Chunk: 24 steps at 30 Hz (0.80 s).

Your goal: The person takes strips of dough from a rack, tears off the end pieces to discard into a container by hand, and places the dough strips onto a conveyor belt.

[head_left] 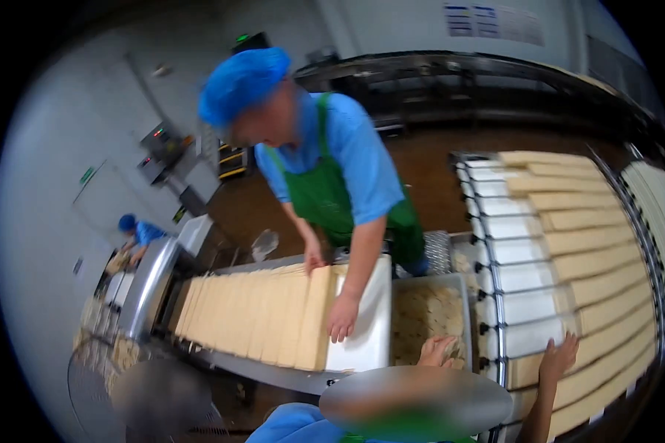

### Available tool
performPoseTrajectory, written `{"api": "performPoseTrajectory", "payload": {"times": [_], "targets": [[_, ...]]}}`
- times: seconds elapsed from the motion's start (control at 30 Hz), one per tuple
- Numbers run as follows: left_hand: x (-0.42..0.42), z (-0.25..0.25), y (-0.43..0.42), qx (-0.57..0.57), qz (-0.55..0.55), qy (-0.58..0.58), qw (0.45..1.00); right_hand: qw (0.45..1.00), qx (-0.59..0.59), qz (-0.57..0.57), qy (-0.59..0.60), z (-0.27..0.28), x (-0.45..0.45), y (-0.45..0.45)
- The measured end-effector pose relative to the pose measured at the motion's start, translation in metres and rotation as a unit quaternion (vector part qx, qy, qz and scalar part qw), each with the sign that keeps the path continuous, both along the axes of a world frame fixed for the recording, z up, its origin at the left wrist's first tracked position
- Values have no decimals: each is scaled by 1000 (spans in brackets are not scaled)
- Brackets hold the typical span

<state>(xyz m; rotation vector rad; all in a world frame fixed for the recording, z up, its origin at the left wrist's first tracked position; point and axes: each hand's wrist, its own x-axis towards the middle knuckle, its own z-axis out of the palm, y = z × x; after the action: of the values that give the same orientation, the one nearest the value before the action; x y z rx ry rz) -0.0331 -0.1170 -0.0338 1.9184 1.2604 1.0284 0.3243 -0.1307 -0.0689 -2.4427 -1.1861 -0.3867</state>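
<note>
My left hand (436,351) is over the near end of a grey bin (467,310) that holds pale scraps. Its fingers are loosely bent and seem to hold nothing, while a blurred patch covers the forearm. To the right, my right hand (558,359) reaches over a rack conveyor with dark crossbars. Its fingers are apart, near or touching the ends of the flat beige strips (606,295), which look like sheets of dough. White surface (524,295) shows between the bars left of the strips.
Across from me, a co-worker (332,170) in a blue hairnet and green apron handles beige strips (251,317) on another conveyor, beside a white board (369,317). A steel machine (148,288) stands at that conveyor's far end. Another person (142,232) works farther back.
</note>
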Motion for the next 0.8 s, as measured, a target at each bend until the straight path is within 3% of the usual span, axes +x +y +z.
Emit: {"api": "performPoseTrajectory", "payload": {"times": [0.13, 0.2, 0.3, 0.5, 0.6, 0.67, 0.73, 0.8], "targets": [[-60, 4, -15, -83, 86, -36, 992, 983, 95, 130, 85, 19, -62, 15], [-91, -6, -27, -104, 132, -74, 983, 970, 26, 187, 155, 26, -92, 24], [-137, -8, -47, -51, 233, -113, 964, 920, 140, 338, 138, 49, -161, 32], [-246, -46, -75, 87, 431, -81, 894, 851, 74, 476, 212, 76, -277, 40], [-282, -35, -95, 0, 506, 67, 860, 817, 12, 539, 204, 93, -334, 40], [-306, -72, -106, -55, 524, 86, 846, 779, 17, 570, 262, 94, -374, 42], [-320, -91, -113, -120, 507, 80, 850, 742, -57, 592, 310, 117, -412, 44], [-330, -105, -111, -119, 486, 52, 864, 723, -13, 631, 283, 114, -446, 45]]}}
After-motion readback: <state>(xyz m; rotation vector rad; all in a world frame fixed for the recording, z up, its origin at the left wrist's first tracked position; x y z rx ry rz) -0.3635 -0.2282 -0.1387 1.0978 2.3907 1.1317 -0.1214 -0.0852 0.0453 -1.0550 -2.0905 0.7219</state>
